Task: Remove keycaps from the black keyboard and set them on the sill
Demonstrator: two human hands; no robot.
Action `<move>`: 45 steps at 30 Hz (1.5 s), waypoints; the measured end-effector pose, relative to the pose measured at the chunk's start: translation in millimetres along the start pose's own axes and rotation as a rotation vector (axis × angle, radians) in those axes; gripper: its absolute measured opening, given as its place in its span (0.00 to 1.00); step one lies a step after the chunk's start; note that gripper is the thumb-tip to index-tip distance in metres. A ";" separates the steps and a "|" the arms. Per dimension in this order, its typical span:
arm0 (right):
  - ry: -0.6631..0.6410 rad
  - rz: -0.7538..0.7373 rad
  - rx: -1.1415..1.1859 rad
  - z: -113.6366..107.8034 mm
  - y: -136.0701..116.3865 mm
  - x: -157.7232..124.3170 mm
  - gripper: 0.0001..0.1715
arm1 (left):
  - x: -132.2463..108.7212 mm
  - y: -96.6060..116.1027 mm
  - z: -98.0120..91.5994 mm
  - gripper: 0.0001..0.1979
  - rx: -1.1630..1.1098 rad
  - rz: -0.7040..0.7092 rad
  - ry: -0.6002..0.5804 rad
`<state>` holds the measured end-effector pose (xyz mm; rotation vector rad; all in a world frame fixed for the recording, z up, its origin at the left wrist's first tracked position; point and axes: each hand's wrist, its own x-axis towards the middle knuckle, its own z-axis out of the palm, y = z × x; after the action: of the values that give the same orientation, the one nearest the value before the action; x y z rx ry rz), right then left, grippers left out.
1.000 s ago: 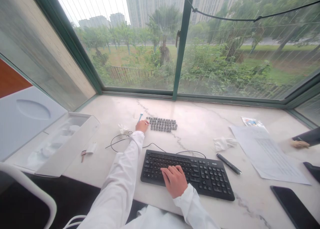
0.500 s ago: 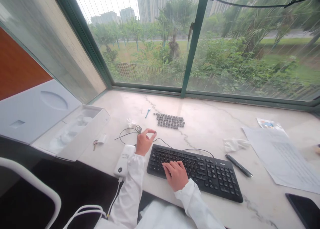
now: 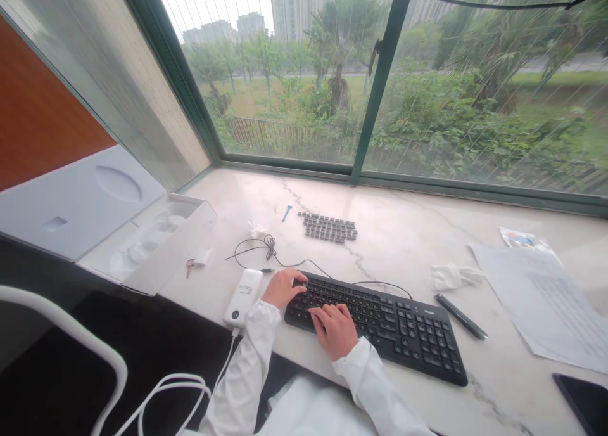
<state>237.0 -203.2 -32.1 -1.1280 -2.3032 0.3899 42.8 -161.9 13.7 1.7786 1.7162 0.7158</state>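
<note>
A black keyboard (image 3: 413, 334) lies on the marble-patterned counter; in its left part several key positions look bare of caps. My left hand (image 3: 281, 288) is at its upper left corner, thumb and forefinger pinched on what looks like a small dark keycap (image 3: 304, 282). My right hand (image 3: 336, 329) rests over the lower left half, fingers stretched out on the keys and nothing visible in them. Farther back, loose dark keycaps (image 3: 330, 228) stand in rows. Near them lies a small blue tool (image 3: 287, 213).
Left of the keyboard are a white power bank (image 3: 243, 296) with a white cable, a coiled black cable (image 3: 270, 246), a key (image 3: 190, 268) and an open white box (image 3: 156, 271). On the right lie a pen (image 3: 460, 317), crumpled tissue (image 3: 453, 276), paper (image 3: 536, 296) and a phone (image 3: 582, 401).
My left hand has come down from above the keyboard's upper left edge onto its upper left keys, still pinching the small piece. My right hand stays put. The view has shifted slightly.
</note>
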 end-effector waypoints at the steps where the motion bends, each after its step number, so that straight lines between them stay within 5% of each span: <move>1: 0.002 0.003 -0.005 0.4 0.8 -0.4 0.12 | 0.9 -1.3 0.9 0.09 0.006 0.003 -0.005; 11: 0.016 0.018 -0.026 0.6 8.6 -2.5 0.12 | 2.8 -9.1 -4.2 0.10 0.001 0.004 -0.082; 45: 0.013 0.005 -0.042 0.6 8.3 5.0 0.11 | 1.4 -17.7 -0.9 0.07 0.208 0.123 -0.033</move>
<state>239.5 -194.2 -34.8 -1.1533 -2.3079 0.3371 29.9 -160.1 1.6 2.0396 1.7236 0.5716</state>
